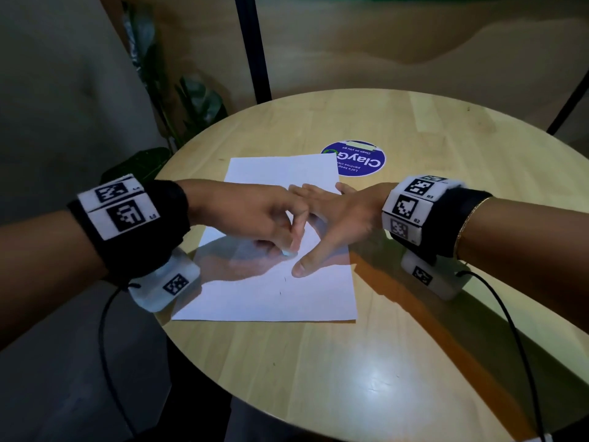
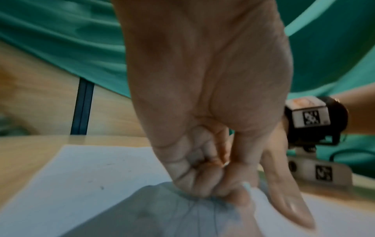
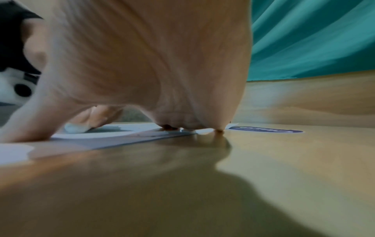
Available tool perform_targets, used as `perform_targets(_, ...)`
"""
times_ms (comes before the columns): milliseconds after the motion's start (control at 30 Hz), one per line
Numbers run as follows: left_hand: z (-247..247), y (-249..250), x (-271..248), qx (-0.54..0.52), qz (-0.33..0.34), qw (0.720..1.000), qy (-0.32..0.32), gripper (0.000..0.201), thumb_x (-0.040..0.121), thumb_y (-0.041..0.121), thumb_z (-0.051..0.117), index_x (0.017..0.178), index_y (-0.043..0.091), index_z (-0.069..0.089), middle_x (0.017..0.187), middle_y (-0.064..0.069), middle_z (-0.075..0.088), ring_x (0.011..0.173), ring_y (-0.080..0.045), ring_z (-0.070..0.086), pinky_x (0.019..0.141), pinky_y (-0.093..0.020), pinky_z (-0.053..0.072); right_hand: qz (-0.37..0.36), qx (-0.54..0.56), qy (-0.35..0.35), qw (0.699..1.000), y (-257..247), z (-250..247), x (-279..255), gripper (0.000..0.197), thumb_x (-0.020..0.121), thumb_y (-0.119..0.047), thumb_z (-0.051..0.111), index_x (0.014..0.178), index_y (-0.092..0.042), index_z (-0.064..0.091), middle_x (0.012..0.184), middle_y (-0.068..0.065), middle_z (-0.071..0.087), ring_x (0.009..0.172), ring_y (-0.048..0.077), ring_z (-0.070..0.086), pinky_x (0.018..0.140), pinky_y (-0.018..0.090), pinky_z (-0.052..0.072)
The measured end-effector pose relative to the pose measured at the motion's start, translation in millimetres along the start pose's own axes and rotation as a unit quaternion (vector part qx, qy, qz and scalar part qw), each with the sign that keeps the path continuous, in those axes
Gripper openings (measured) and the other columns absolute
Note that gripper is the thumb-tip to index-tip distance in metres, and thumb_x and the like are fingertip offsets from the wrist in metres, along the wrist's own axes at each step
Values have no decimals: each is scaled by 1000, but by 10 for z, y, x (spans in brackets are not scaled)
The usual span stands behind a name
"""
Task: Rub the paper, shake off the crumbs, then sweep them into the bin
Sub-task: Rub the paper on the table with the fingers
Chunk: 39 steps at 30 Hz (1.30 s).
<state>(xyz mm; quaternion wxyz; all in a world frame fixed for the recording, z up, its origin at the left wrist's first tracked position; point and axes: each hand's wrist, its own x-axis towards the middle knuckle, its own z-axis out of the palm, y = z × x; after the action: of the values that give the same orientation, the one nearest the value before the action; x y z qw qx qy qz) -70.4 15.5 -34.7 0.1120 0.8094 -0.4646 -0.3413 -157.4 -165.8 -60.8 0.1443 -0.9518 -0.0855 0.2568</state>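
Fingers: left hand (image 1: 255, 215) pinches eraser (image 1: 289, 252); right hand (image 1: 338, 224) flat on paper (image 1: 274, 295); sticker (image 1: 357, 161) "ClayGo".

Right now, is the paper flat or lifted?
Flat. The paper lies spread on the table; the right hand presses it, and the left hand rubs an eraser on it.

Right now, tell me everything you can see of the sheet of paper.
The sheet of paper is plain white, thin and rectangular, lying flat on the round wooden table, its far right corner overlapping a blue round sticker. A few small dark marks show near its middle. The right hand presses it down with spread straight fingers, thumb on the sheet. The left hand pinches a small pale eraser against the paper. Shadows of both hands fall across it.
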Motion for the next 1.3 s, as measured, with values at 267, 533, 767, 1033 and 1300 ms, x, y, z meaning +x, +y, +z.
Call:
perform_targets(267, -24, -10, 90, 20, 1, 999, 34, 11, 101, 16, 74, 93, 14, 66, 76, 0, 79, 67, -13, 69, 71, -29, 57, 21, -48, -1, 999, 1, 16, 89, 140, 66, -94, 67, 168, -38, -12, 171, -14, -29, 154, 4, -31, 127, 53, -16)
perform_targets(533, 9, 7, 151, 44, 7, 995, 91, 13, 99, 18, 76, 91, 18, 66, 81, 0, 82, 71, -13, 73, 76, -31, 61, 14, -57, -4, 998, 28, 24, 139, 136, 66, -97, 63, 169, -38, -4, 172, -12, -29, 155, 4, -30, 127, 54, -14)
perform_targets(767, 16, -23, 171, 49, 1, 988, 149, 22, 101, 20, 74, 85, 34, 65, 74, 19, 78, 68, 2, 66, 74, -23, 48, 12, -72, 2, 997, 23, 16, 126, 138, 68, -97, 61, 167, -35, -12, 174, -14, -23, 157, 6, -26, 128, 56, -10)
perform_targets(1033, -19, -55, 173, 88, -2, 982, 165, 12, 101, 23, 74, 94, 19, 65, 78, 10, 78, 75, 3, 68, 75, -25, 48, 26, -69, -1, 997, 13, 12, 95, 141, 69, -95, 63, 166, -32, -19, 173, -13, -26, 156, 5, -27, 128, 54, -13)
perform_targets(1300, -126, -142, 95, 65, -23, 988, 137, 11, 102, 25, 75, 93, 22, 68, 76, 11, 79, 67, 0, 66, 73, -26, 51, 13, -49, -8, 999, 27, 2, 99, 135, 65, -96, 66, 165, -49, -13, 171, -14, -32, 154, 3, -32, 127, 54, -15)
